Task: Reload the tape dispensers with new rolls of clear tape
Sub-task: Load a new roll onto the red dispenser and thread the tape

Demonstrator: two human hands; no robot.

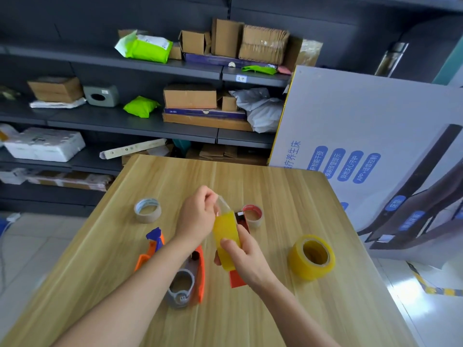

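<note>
My right hand grips a yellowish clear tape roll mounted in a red dispenser, held upright above the wooden table. My left hand pinches the loose tape end pulled up from that roll. A second full yellowish roll lies on the table to the right. An orange dispenser with a grey hub lies below my left forearm. Another orange and blue dispenser lies to its left.
Two nearly spent cardboard cores sit on the table: one at the left, one with a red rim behind the red dispenser. A large printed box stands at the right edge. Dark shelves with cartons fill the background.
</note>
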